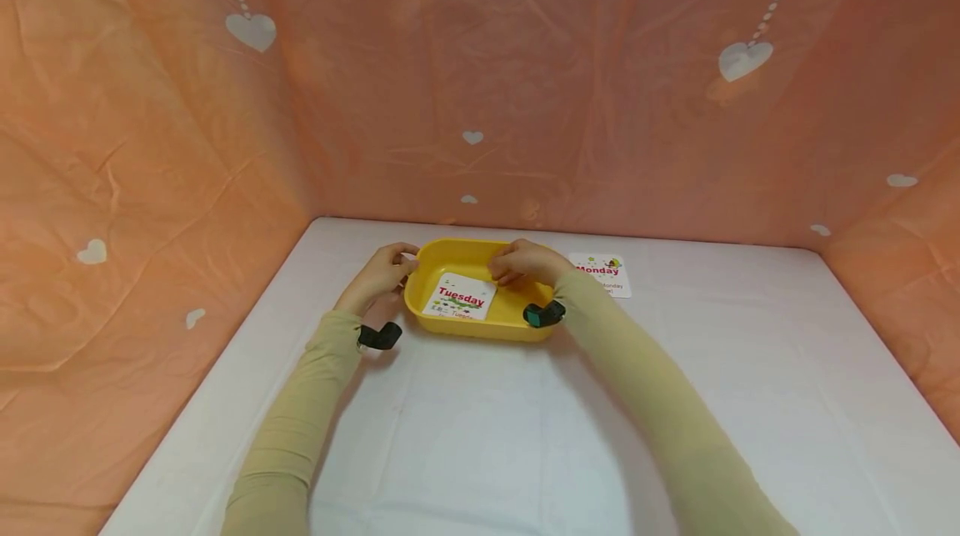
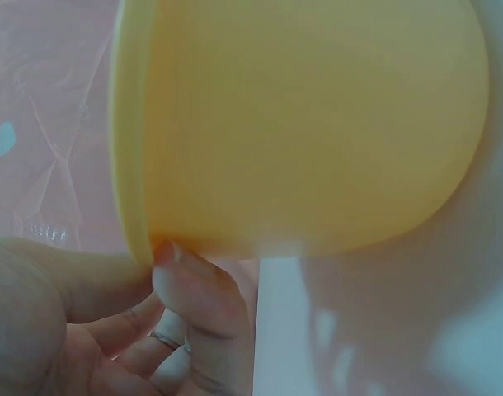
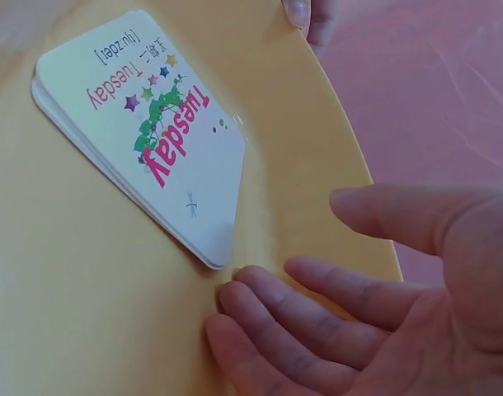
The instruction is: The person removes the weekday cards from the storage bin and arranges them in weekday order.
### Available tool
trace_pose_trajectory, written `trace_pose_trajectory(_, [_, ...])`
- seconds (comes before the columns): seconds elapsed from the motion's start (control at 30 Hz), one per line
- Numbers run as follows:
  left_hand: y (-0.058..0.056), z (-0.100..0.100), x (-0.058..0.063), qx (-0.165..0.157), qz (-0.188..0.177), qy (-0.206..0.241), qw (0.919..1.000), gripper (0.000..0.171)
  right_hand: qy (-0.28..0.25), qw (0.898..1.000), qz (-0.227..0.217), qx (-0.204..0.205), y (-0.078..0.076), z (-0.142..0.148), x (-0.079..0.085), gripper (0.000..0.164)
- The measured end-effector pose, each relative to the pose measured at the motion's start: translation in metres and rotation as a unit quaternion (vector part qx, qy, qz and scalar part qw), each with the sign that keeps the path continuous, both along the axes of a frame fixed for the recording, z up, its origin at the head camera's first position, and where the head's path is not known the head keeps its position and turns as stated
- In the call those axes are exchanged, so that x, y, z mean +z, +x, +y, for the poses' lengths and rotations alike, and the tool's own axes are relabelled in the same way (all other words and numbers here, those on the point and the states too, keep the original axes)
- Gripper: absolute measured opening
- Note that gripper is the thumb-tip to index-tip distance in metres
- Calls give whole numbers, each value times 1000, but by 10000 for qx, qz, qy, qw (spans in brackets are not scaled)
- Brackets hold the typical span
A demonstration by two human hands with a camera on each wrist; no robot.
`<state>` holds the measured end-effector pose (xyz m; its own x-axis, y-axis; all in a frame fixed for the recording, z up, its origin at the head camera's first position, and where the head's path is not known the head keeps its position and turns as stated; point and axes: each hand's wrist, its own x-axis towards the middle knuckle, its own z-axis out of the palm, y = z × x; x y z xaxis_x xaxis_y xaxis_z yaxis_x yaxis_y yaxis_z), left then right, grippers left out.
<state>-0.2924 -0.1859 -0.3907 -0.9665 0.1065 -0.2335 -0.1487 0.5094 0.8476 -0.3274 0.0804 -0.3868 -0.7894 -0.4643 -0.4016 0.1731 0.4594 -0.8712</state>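
Observation:
A yellow plastic basin (image 1: 487, 329) stands on the white table. My left hand (image 1: 380, 276) is at its left end; the left wrist view shows the thumb and a finger (image 2: 204, 301) pinching the rim. Inside the basin, toward its left, lies a small stack of white cards (image 1: 460, 298) with "Tuesday" on top. My right hand (image 1: 528, 262) is over the basin's right part. In the right wrist view its fingers (image 3: 305, 330) are loosely bent beside the stack's corner, with nothing between them and the thumb. Whether a fingertip touches the card edge I cannot tell.
A white "Monday" card (image 1: 617, 279) lies on the table (image 1: 480, 436) right of the basin, partly hidden by my right sleeve. An orange cloth (image 1: 540, 102) with white hearts hangs behind the table and at both sides.

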Motion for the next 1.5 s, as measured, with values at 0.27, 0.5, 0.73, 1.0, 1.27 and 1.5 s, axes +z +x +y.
trace_pose_trajectory(0.27, [1, 1, 0, -9, 17, -22, 10000, 35, -81, 9997, -239, 27, 0, -1, 1, 34])
trace_pose_trajectory(0.5, [0, 2, -1, -22, 20, 36, 10000, 35, -7, 9994, -346, 34, -1, -3, -1, 30])
trace_pose_trajectory(0.73, [-1, 2, -2, -28, -22, 18, 10000, 36, 89, 9992, -372, 139, -3, -3, -1, 26])
trace_pose_trajectory(1.0, [-2, 2, -1, -46, -7, -10, 10000, 36, 65, 9982, -390, 459, -4, -8, -1, 23])
trace_pose_trajectory(1.27, [-1, 0, -1, -4, 11, -61, 10000, 35, 252, 9983, -328, 403, -8, -10, -1, 32])
trace_pose_trajectory(1.5, [0, -1, -2, -18, 7, -44, 10000, 35, 336, 9980, -330, 419, -8, -12, 1, 30])
